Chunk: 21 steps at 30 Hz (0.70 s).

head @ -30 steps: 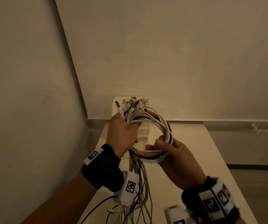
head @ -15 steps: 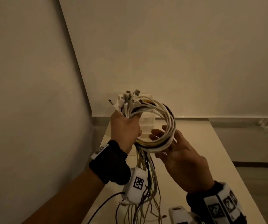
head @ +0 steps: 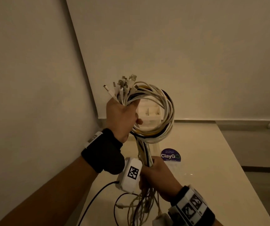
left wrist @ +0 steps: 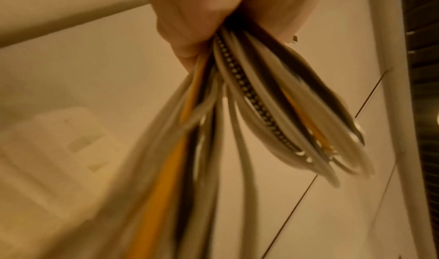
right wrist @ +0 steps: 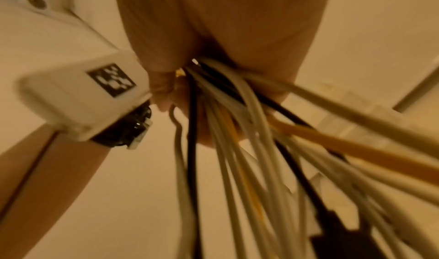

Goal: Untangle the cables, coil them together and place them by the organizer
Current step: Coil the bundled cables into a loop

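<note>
A bundle of white, yellow and black cables (head: 167, 111) forms a loop held up above the table. My left hand (head: 123, 116) grips the loop at its left side, with the plug ends (head: 124, 84) fanning out above the fist. In the left wrist view the cables (left wrist: 249, 97) run out of the closed hand (left wrist: 202, 15). Lower down, my right hand (head: 157, 173) grips the hanging strands (head: 145, 152) below the loop; the right wrist view shows these strands (right wrist: 225, 131) leaving the fist (right wrist: 213, 47). The white organizer (head: 149, 111) stands behind the loop at the table's far end.
The pale table (head: 204, 160) runs from the corner of two walls toward me. A round blue ClayGo sticker (head: 171, 154) lies on it right of the strands. Loose cable tails (head: 140, 207) trail on the near table. A floor strip (head: 261, 160) lies to the right.
My right hand has left the bottom of the loop and dropped down to grip the hanging strands. My left hand has lifted the loop higher.
</note>
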### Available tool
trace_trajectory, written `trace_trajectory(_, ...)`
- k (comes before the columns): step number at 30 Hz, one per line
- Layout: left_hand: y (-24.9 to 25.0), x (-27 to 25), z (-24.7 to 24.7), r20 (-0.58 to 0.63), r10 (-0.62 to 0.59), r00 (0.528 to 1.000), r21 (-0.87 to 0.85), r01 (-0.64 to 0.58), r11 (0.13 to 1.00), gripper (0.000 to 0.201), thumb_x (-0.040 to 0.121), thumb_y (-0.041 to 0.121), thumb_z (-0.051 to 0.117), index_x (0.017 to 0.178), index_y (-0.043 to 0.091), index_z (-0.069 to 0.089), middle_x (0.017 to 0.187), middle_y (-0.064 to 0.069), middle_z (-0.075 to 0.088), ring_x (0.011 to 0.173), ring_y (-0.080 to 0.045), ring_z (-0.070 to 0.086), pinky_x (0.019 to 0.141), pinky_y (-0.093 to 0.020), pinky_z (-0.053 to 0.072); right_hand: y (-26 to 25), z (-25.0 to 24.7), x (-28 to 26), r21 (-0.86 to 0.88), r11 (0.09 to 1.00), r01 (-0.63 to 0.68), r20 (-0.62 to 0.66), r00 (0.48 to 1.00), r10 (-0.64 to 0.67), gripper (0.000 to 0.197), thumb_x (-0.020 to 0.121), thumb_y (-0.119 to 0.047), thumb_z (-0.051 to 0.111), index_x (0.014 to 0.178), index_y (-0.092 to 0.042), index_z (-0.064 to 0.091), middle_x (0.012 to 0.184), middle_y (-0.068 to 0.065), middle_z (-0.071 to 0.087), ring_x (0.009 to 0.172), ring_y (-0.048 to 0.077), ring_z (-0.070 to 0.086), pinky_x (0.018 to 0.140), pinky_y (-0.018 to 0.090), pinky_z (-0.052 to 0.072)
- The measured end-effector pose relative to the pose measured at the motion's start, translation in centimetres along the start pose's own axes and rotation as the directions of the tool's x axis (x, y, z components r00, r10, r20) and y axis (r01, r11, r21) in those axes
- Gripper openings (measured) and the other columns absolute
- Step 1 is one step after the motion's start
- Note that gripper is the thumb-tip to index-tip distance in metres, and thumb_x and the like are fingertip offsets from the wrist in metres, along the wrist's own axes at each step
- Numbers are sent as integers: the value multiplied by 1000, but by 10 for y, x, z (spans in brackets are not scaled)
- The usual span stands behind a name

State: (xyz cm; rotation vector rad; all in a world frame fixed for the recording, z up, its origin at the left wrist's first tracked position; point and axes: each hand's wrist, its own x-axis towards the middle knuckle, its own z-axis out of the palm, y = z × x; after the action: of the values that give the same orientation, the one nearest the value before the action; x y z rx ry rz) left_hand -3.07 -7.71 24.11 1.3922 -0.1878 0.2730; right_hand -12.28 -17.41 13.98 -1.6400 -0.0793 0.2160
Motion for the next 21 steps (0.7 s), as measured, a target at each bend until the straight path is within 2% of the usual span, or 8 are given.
trace_trajectory(2,-1,6,-9,-48,5,999,3,-5,1000,8,91,9,64,84,7,62,40,3,39,34,-14,32,46,-28,45,-2,-2,0,-41,999,-15,-3,1000,14,34,89,-24,63,81,9,63,69,21,68,58,24,64,60,31,56)
trace_trajectory(4,-2,11,-14,-71,8,997,10,-7,1000,5,91,8,63,86,7,63,39,5,41,33,-13,33,46,-28,45,-4,1,-1,-17,999,-42,27,999,42,25,93,-18,59,90,6,64,71,16,70,60,22,66,63,30,57)
trace_trajectory(6,-1,12,-18,-74,26,997,24,-25,999,4,91,8,62,94,5,63,39,7,42,33,-12,34,46,-30,47,-6,4,-1,30,996,-88,20,996,87,20,93,-15,57,93,4,60,64,14,62,52,22,60,62,34,58)
trace_trajectory(9,0,16,-24,-89,58,994,59,-53,997,14,90,10,64,100,-1,63,40,5,45,32,-14,37,46,-34,51,-8,5,-3,109,985,-137,10,991,136,18,93,-15,56,95,3,55,58,11,47,43,21,48,63,41,59)
trace_trajectory(12,2,24,-31,-132,78,988,89,-66,994,20,89,12,66,102,-3,61,40,0,45,31,-16,39,43,-40,52,-9,3,-7,66,973,-220,27,976,218,22,93,-21,58,79,-4,57,52,3,50,51,24,57,60,33,56)
trace_trajectory(16,4,26,-36,-145,97,985,93,-84,992,20,90,10,65,102,-5,59,41,4,44,32,-14,37,41,-29,46,-2,1,-10,7,967,-254,-15,967,254,20,87,-20,64,74,-7,57,51,2,51,44,17,51,51,27,49)
trace_trajectory(18,3,31,-40,-179,113,977,90,-98,991,22,90,11,65,102,-6,58,47,2,47,33,-13,38,43,-26,44,5,2,-13,-44,965,-258,-25,966,257,20,88,-25,65,79,-8,58,55,4,58,49,16,56,55,25,51)
trace_trajectory(21,3,39,-47,-209,126,970,96,-108,990,30,88,14,68,106,-8,57,58,-4,50,32,-12,42,46,-27,45,15,6,-21,-96,956,-277,-57,961,272,23,89,-28,64,80,-9,57,57,5,60,53,17,59,67,38,57)
